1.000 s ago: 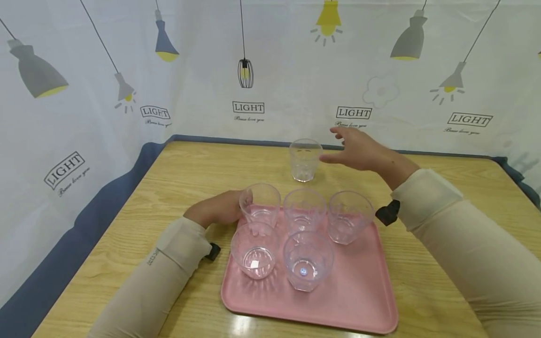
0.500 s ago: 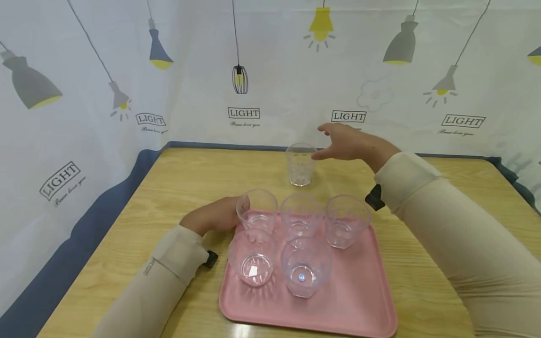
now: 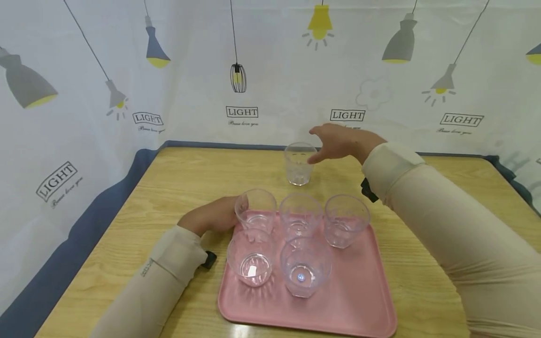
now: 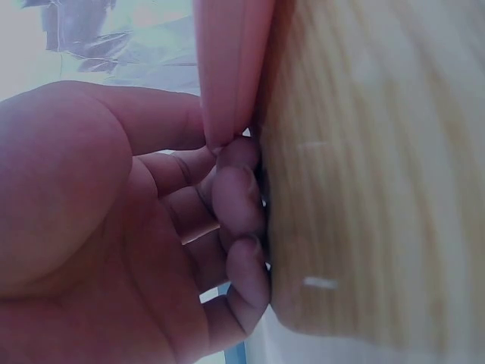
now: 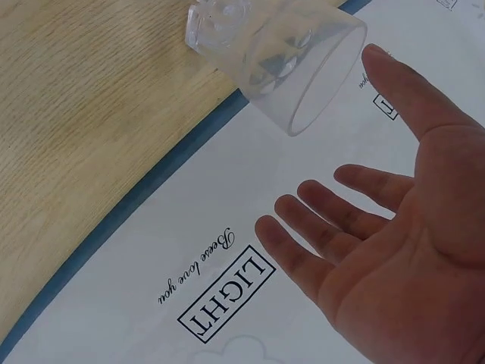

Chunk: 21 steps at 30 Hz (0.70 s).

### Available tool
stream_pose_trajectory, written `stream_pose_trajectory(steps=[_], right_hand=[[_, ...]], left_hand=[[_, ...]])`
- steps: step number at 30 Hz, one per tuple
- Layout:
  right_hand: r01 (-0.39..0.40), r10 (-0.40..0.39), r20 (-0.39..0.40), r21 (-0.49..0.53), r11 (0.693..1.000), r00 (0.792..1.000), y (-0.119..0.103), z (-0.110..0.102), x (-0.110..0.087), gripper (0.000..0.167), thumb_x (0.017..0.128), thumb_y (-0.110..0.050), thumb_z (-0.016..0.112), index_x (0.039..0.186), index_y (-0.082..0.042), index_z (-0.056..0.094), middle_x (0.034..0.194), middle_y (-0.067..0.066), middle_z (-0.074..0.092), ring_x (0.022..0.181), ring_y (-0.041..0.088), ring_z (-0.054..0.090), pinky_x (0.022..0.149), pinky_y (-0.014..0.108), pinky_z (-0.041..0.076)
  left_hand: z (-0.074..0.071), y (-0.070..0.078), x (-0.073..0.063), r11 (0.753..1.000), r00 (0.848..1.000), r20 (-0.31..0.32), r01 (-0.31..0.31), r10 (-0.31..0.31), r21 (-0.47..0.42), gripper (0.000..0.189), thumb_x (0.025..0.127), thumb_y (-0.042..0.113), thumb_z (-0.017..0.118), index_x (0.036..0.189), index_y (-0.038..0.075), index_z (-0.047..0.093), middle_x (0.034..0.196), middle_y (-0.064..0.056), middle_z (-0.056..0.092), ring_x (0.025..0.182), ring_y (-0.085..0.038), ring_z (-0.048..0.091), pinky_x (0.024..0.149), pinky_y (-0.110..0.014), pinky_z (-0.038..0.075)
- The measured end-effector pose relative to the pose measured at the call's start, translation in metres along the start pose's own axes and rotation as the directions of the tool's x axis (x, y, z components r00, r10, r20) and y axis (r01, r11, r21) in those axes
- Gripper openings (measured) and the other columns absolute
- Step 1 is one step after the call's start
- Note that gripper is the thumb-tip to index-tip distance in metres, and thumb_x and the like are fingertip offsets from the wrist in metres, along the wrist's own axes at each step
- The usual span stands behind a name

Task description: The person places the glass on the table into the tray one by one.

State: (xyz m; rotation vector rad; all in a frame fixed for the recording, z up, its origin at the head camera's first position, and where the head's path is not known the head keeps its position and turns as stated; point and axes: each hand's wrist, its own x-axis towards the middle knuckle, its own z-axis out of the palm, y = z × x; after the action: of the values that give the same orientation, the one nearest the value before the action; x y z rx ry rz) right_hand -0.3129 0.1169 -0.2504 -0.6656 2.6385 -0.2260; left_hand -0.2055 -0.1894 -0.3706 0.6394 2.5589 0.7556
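A clear plastic cup stands upright on the wooden table behind the pink tray. My right hand reaches over beside that cup with fingers extended and thumb spread. In the right wrist view, the thumb tip is close to the rim of the cup, and the palm holds nothing. At the tray's far left corner, my left hand grips the tray edge. The left wrist view shows the thumb against the tray and curled fingers at its underside, by the tabletop.
Several clear cups stand upright on the tray, including a front left cup, a front cup and a far right cup. A white curtain printed with lamps hangs behind the table.
My right hand has moved left, closer to the lone cup. My left hand keeps its grip on the tray corner. The cups and tray stay in place while the head view shifts slightly.
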Motion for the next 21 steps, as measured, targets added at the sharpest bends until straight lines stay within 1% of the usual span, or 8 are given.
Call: stream_pose_trajectory(steps=[4, 6, 11, 13, 18, 21], right_hand=[[0.007, -0.007, 0.016, -0.023, 1.000, 1.000, -0.004, 0.001, 0.002, 0.089, 0.094, -0.040, 0.068, 0.158, -0.001, 0.020, 0.164, 0.023, 0.020, 0.152, 0.042, 0.017, 0.123, 0.058, 0.020], [0.005, -0.004, 0.027, -0.029, 1.000, 1.000, -0.006, 0.002, 0.003, 0.089, 0.094, -0.039, 0.068, 0.158, -0.002, 0.019, 0.164, 0.022, 0.021, 0.152, 0.041, 0.018, 0.124, 0.058, 0.020], [-0.006, 0.009, 0.054, -0.049, 0.999, 0.998, -0.011, 0.005, 0.007, 0.089, 0.095, -0.039, 0.068, 0.158, -0.001, 0.018, 0.164, 0.023, 0.021, 0.152, 0.041, 0.020, 0.124, 0.057, 0.021], [-0.007, 0.010, 0.066, -0.056, 0.998, 0.998, -0.013, 0.005, 0.009, 0.090, 0.095, -0.040, 0.067, 0.158, 0.000, 0.017, 0.164, 0.023, 0.019, 0.152, 0.041, 0.019, 0.124, 0.056, 0.021], [-0.003, 0.008, 0.088, -0.056, 0.998, 0.996, -0.016, 0.008, 0.013, 0.091, 0.095, -0.041, 0.067, 0.158, 0.000, 0.015, 0.165, 0.023, 0.017, 0.153, 0.040, 0.016, 0.125, 0.055, 0.017], [-0.008, 0.014, 0.098, -0.063, 0.998, 0.995, -0.016, 0.009, 0.017, 0.091, 0.096, -0.042, 0.065, 0.158, 0.000, 0.014, 0.165, 0.023, 0.016, 0.153, 0.040, 0.016, 0.125, 0.055, 0.017]], left_hand=[[0.001, 0.000, 0.000, 1.000, 1.000, -0.001, 0.017, -0.017, -0.002, 0.042, 0.110, 0.032, 0.034, 0.141, 0.011, 0.052, 0.144, -0.014, 0.056, 0.140, -0.034, 0.047, 0.119, -0.052, 0.034], [0.001, 0.000, 0.001, 1.000, 1.000, 0.002, 0.025, -0.025, 0.001, 0.042, 0.110, 0.033, 0.033, 0.139, 0.011, 0.054, 0.143, -0.014, 0.056, 0.139, -0.034, 0.047, 0.119, -0.052, 0.034], [0.000, -0.001, 0.001, 0.999, 0.999, 0.016, 0.031, -0.031, -0.011, 0.035, 0.106, 0.030, 0.046, 0.135, 0.011, 0.054, 0.142, -0.013, 0.056, 0.138, -0.032, 0.048, 0.118, -0.052, 0.036], [0.001, -0.002, 0.002, 0.999, 0.999, 0.019, 0.030, -0.030, -0.020, 0.035, 0.105, 0.030, 0.049, 0.135, 0.011, 0.054, 0.143, -0.012, 0.056, 0.138, -0.031, 0.047, 0.118, -0.052, 0.036], [0.000, -0.003, 0.001, 1.000, 1.000, 0.013, 0.005, -0.005, -0.020, 0.041, 0.106, 0.030, 0.046, 0.143, 0.013, 0.050, 0.147, -0.012, 0.054, 0.141, -0.032, 0.045, 0.120, -0.051, 0.034], [0.000, -0.003, 0.001, 1.000, 1.000, 0.007, -0.003, 0.003, -0.011, 0.041, 0.107, 0.030, 0.046, 0.144, 0.014, 0.050, 0.147, -0.012, 0.054, 0.141, -0.033, 0.045, 0.120, -0.052, 0.034]])
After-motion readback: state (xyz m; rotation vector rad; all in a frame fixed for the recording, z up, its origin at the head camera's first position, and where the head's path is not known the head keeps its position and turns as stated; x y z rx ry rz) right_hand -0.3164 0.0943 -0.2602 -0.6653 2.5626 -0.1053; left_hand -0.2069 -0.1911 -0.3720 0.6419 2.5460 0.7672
